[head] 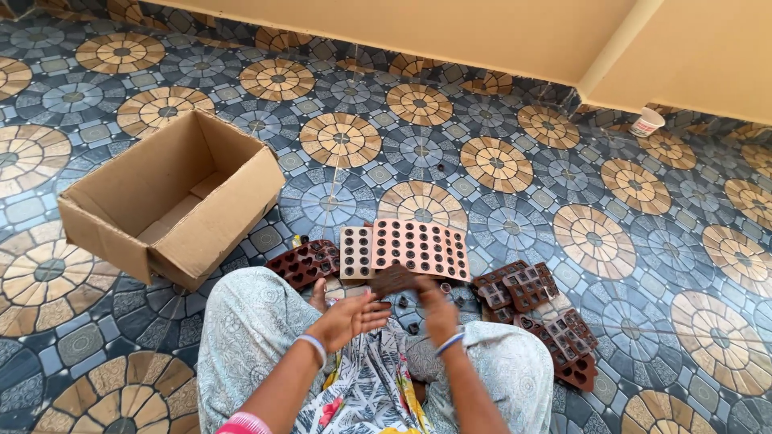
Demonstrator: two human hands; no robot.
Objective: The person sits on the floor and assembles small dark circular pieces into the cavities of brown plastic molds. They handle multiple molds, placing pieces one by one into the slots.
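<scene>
head view, person seated on the patterned tile floor (515,104), knees up, both forearms reaching forward.

right hand (438,309): fingers closed on a small dark brown mould piece (394,279), held just above the lap, in front of the pale moulds. grip is at the piece's right end; the piece runs roughly left-right, free end pointing toward the left hand.

left hand (350,319): palm open, fingers spread and flat, holding nothing. it sits just below and left of the dark brown mould piece, near it; whether the fingertips touch its underside i cannot tell, motion blur there.

relation noted: the piece lies up and to the right of the left fingers, long axis across the body. right hand already has it; left hand is the free one and close.

surroundings: pale pink mould tray with round cavities (420,247) flat on the floor just beyond the hands, a narrower pale one (356,252) touching its left edge. heart-cavity brown mould (304,262) further left. stack of brown moulds (555,321) to the right. open cardboard box (173,201) well to the left, interior looks bare. white cup (647,122) far off by the wall.
</scene>
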